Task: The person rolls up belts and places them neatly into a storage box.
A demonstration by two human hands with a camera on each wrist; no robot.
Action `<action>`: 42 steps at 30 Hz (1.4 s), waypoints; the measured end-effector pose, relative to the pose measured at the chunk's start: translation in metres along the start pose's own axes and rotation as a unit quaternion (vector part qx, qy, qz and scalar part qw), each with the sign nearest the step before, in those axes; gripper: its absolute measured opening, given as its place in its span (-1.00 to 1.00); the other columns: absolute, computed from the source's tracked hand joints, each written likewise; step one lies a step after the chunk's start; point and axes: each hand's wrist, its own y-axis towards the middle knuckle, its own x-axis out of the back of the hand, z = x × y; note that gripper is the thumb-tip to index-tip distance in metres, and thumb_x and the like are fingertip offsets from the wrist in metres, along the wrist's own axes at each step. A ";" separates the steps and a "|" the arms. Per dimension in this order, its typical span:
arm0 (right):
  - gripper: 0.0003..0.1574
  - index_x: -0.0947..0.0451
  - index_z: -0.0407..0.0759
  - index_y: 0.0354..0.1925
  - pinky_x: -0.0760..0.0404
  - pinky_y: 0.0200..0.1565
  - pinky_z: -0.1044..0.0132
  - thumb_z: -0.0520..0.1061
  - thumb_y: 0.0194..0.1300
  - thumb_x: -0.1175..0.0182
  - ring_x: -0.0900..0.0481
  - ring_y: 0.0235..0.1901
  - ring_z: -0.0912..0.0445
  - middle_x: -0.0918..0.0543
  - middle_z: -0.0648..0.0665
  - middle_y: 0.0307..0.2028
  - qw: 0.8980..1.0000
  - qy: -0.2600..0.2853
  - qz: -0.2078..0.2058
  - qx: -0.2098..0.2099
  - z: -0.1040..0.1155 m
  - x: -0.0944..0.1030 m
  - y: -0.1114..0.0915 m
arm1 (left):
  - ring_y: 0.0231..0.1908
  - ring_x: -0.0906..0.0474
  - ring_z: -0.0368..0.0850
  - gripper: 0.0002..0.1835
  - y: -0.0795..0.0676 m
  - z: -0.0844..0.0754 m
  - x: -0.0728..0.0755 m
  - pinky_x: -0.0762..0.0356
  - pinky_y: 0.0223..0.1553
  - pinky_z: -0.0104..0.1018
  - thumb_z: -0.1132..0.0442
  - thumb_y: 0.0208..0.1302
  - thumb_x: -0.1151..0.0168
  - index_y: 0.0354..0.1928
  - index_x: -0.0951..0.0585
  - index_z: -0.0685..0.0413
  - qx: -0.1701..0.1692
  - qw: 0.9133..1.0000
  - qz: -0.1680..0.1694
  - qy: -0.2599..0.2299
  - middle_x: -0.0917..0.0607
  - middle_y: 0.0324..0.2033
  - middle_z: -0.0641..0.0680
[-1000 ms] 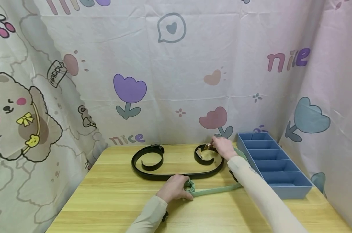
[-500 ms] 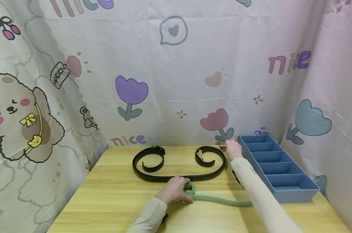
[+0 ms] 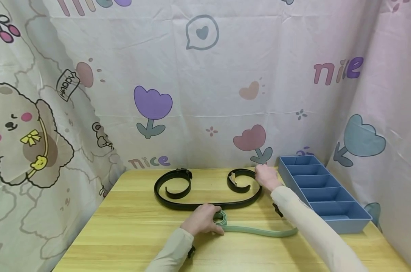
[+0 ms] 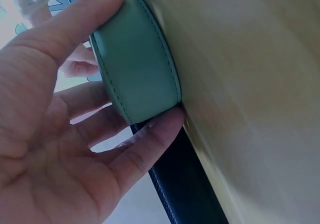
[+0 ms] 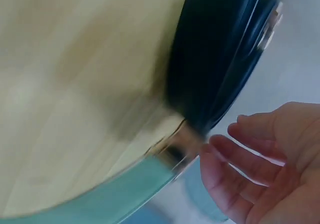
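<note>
A light green belt (image 3: pixel 259 230) lies on the table, one end rolled into a small coil (image 3: pixel 220 218) standing on its edge. My left hand (image 3: pixel 202 220) holds that coil between thumb and fingers; in the left wrist view its stitched green outer side (image 4: pixel 135 59) faces me. At the back right, my right hand (image 3: pixel 267 176) pinches the belt's other end by its rose-gold buckle (image 5: pixel 177 146), which is hidden in the head view. The green strap's middle stretch passes behind my right forearm. Close by the right hand stands a black belt (image 3: pixel 205 206), curled at both ends.
A blue box (image 3: pixel 341 227) with several compartments stands at the right of the wooden table (image 3: pixel 130 234). The black belt's left curl (image 3: pixel 178 195) and right curl (image 3: pixel 239 189) sit near the back edge, before a patterned curtain (image 3: pixel 198 83).
My right hand has moved right and slightly forward toward me with the buckle, then a little back left. The green strap now sags in a lower curve. The left hand stays on the coil.
</note>
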 end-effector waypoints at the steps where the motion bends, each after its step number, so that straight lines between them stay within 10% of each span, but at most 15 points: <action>1: -0.82 -0.55 -0.14 -0.51 -0.57 -0.50 -0.03 -0.27 0.23 -0.14 -0.66 -0.43 -0.11 -0.69 -0.20 -0.43 1.000 0.004 -0.008 0.011 0.007 0.000 -0.004 | -0.03 -0.64 -0.07 -0.13 0.000 0.000 0.000 -0.55 0.07 -0.25 -0.20 -0.22 -0.58 0.14 -0.60 0.18 -0.002 1.000 0.000 0.000 -0.72 0.00 0.10; 6: -0.84 -0.59 -0.10 -0.47 -0.56 -0.46 0.14 -0.22 0.26 -0.17 -0.59 -0.48 0.08 -0.66 -0.04 -0.49 0.989 0.058 -0.020 0.134 0.047 -0.001 -0.030 | -0.31 -0.59 -0.20 -0.28 0.000 0.001 0.001 -0.57 -0.19 -0.34 -0.20 -0.22 -0.58 -0.08 -0.64 0.16 -0.002 1.000 -0.003 0.000 -0.72 -0.29 -0.02; 14: -0.90 -0.62 0.00 -0.23 -0.56 -0.27 0.40 -0.14 0.36 -0.16 -0.52 -0.38 0.35 -0.67 0.15 -0.34 0.935 0.114 0.028 0.335 0.100 -0.012 -0.077 | -0.45 -0.43 -0.33 -0.39 -0.004 0.000 0.002 -0.49 -0.33 -0.41 -0.18 -0.23 -0.59 -0.22 -0.62 0.07 -0.015 1.000 -0.016 -0.001 -0.64 -0.45 -0.11; 26: -0.56 -0.65 0.11 -0.09 -0.34 -0.45 0.54 0.33 0.26 -0.20 -0.34 -0.47 0.41 -0.52 0.17 -0.36 0.906 0.047 0.127 0.402 0.095 -0.013 -0.095 | -0.34 -0.55 -0.22 -0.31 -0.006 0.003 0.002 -0.53 -0.35 -0.22 -0.35 -0.29 -0.52 -0.15 -0.67 -0.07 0.018 0.999 -0.021 0.033 -0.69 -0.33 -0.09; 35: -0.85 -0.56 0.06 -0.38 -0.20 -0.51 0.62 0.01 0.20 -0.35 -0.23 -0.56 0.43 -0.46 0.23 -0.53 0.874 0.080 0.123 0.464 0.101 -0.023 -0.092 | -0.25 -0.52 -0.29 -0.32 -0.007 0.013 0.005 -0.53 -0.16 -0.38 -0.19 -0.18 -0.56 -0.01 -0.63 0.00 -0.035 0.999 0.019 0.001 -0.65 -0.23 -0.09; 42: -0.88 -0.55 0.03 -0.37 -0.19 -0.50 0.65 -0.03 0.27 -0.30 -0.21 -0.57 0.45 -0.48 0.20 -0.54 0.871 0.080 0.117 0.469 0.106 -0.026 -0.097 | -0.33 -0.51 -0.27 -0.37 -0.012 0.013 0.002 -0.53 -0.24 -0.37 -0.29 -0.18 -0.51 -0.18 -0.63 -0.02 -0.021 1.000 0.003 0.010 -0.62 -0.29 -0.11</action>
